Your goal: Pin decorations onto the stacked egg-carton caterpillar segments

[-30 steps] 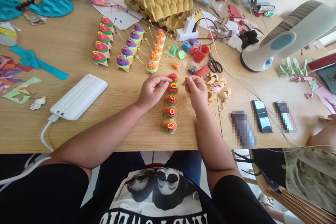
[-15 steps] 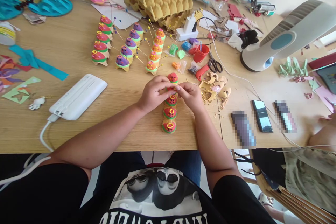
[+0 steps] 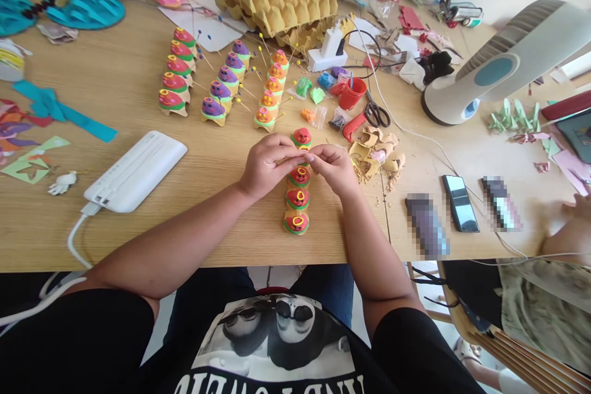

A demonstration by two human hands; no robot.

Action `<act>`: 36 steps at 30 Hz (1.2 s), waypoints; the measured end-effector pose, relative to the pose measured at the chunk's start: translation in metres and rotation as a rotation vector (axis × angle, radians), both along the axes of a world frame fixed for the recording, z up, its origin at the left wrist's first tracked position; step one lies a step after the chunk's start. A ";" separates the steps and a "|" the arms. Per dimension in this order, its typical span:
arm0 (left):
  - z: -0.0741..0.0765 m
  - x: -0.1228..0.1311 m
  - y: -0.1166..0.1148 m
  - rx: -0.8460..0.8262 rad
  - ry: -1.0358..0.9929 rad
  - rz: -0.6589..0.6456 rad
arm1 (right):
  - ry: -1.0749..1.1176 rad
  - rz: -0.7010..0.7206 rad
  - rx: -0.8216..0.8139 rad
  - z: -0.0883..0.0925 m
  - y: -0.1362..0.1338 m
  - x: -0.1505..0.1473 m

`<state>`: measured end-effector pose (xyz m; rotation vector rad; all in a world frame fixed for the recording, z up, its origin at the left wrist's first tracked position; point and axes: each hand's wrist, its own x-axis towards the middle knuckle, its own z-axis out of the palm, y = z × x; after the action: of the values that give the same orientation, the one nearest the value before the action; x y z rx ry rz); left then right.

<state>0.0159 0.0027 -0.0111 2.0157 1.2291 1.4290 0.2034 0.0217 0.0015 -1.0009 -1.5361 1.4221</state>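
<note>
A row of egg-carton cups [image 3: 298, 199] topped with red and green clay lies lengthwise before me, several of its cups bearing yellow rings and little faces. Over its second cup from the far end, my left hand [image 3: 270, 163] and my right hand [image 3: 333, 166] meet with thumbs and forefingers pinched together. Whatever sits between the fingertips is too small to make out. Beyond them stand three finished-looking rows: a red one [image 3: 174, 81], a purple one [image 3: 221, 89] and an orange one [image 3: 272, 98], with ball-headed pins sticking out.
Right of my hands lie torn carton scraps [image 3: 376, 154], scissors [image 3: 377, 112] and a red cup [image 3: 353, 93]. A white power bank [image 3: 136, 171] rests on the left. Egg trays [image 3: 281, 3] and a fan [image 3: 498, 61] stand farther back. Another person's hand [image 3: 572, 221] shows at far right.
My pinched fingertips have shifted slightly over the second cup, both hands staying together. At far right, the other person's hand has moved a little. The clay rows keep their places.
</note>
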 end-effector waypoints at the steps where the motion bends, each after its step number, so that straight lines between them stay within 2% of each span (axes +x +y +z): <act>1: 0.000 0.000 0.000 0.001 0.005 0.000 | 0.016 -0.002 -0.012 0.000 0.000 0.000; 8: 0.000 -0.002 -0.001 0.006 0.028 -0.006 | 0.061 0.007 -0.061 0.001 0.001 -0.002; 19: 0.006 -0.003 -0.005 0.008 0.037 -0.003 | 0.067 0.064 -0.041 0.000 0.000 -0.001; 27: 0.005 -0.004 -0.004 0.112 0.083 0.013 | 0.102 0.096 -0.090 0.001 -0.003 -0.004; 31: 0.003 -0.004 -0.003 0.129 0.051 0.030 | 0.133 0.125 -0.119 -0.003 -0.002 -0.003; 36: 0.004 -0.003 -0.004 0.077 -0.014 -0.001 | 0.170 0.097 -0.154 -0.003 0.000 -0.002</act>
<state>0.0129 -0.0016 -0.0076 2.0526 1.1842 1.5088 0.2010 0.0213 -0.0017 -0.8802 -1.3839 1.6699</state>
